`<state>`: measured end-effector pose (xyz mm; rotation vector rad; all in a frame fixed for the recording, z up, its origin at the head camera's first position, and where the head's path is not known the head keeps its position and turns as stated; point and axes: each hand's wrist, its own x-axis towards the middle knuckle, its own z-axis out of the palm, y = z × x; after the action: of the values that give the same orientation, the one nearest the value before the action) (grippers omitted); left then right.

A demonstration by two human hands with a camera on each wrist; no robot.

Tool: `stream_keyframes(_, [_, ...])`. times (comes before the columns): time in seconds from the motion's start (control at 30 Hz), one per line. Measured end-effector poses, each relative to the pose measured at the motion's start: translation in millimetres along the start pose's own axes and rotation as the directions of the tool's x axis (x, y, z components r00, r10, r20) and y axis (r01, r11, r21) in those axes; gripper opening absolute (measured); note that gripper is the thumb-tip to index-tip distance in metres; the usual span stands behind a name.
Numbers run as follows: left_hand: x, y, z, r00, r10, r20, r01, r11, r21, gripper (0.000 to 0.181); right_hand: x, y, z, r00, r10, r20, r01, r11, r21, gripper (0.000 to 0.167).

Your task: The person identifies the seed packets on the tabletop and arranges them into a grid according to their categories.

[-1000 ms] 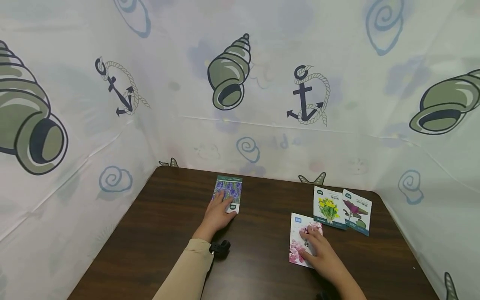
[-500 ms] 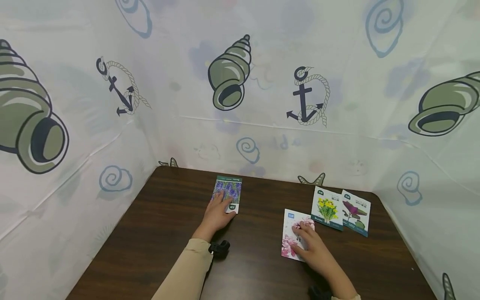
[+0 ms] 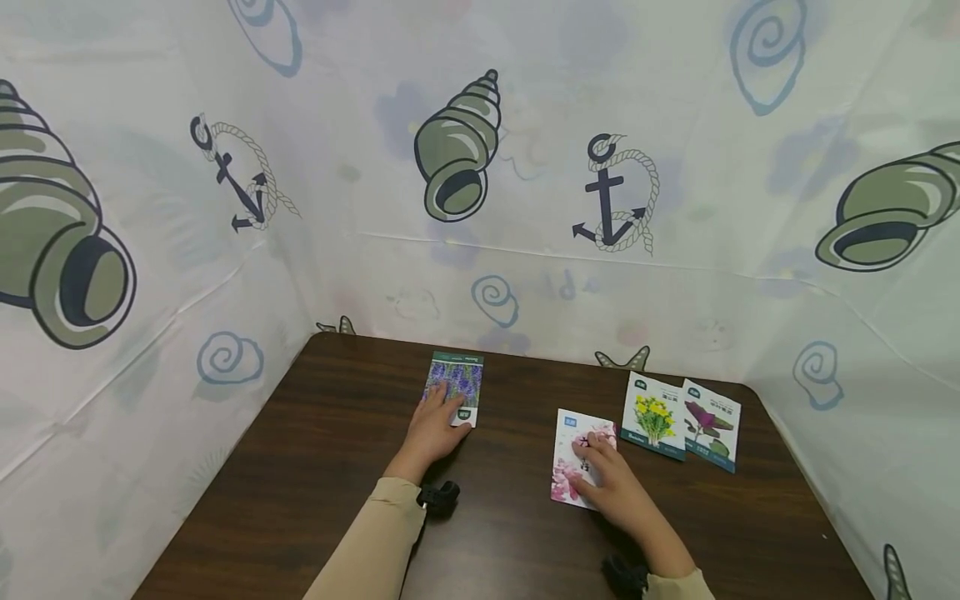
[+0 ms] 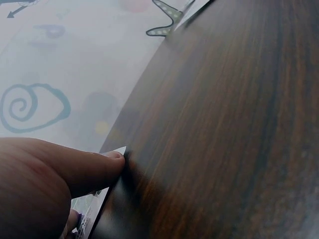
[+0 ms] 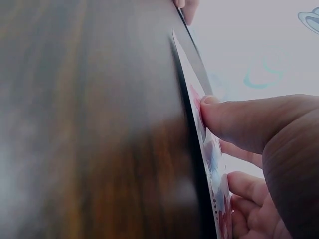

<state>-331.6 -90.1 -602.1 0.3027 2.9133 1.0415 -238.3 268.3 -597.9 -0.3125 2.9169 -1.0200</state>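
Note:
In the head view, my left hand [image 3: 432, 432] rests on a seed packet with purple flowers [image 3: 459, 377], near the table's back edge. Its thumb [image 4: 107, 164] touches the packet's corner in the left wrist view. My right hand [image 3: 615, 483] lies on a white seed packet with pink blossoms [image 3: 567, 450], fingers spread over its right side. The right wrist view shows the thumb [image 5: 219, 119] and fingertips pressing the face of this packet, which sits low over the tabletop. Right of it lie a packet with yellow flowers [image 3: 652, 421] and one with a dark purple flower [image 3: 714, 423], slightly overlapping.
The dark wood table [image 3: 315, 467] has rounded back corners. A printed cloth [image 3: 360, 167] with shells and anchors stands behind it and at both sides. Black wrist cameras, one of them a black strapped device [image 3: 441, 497], sit at both wrists.
My right hand has slid the pink-blossom packet leftward and slightly back, away from the yellow-flower packet. The left hand and its packet have stayed in place.

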Motion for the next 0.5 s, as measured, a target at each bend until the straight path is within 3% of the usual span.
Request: stream_keyframes(0.5, [-3.4,4.0,-4.1,1.0,0.013,-0.016,-0.012,1.0,0.023,0.063,35.1,-16,8,0.999,0.022,0.045,-0.025,0.998,0.061,0.063])
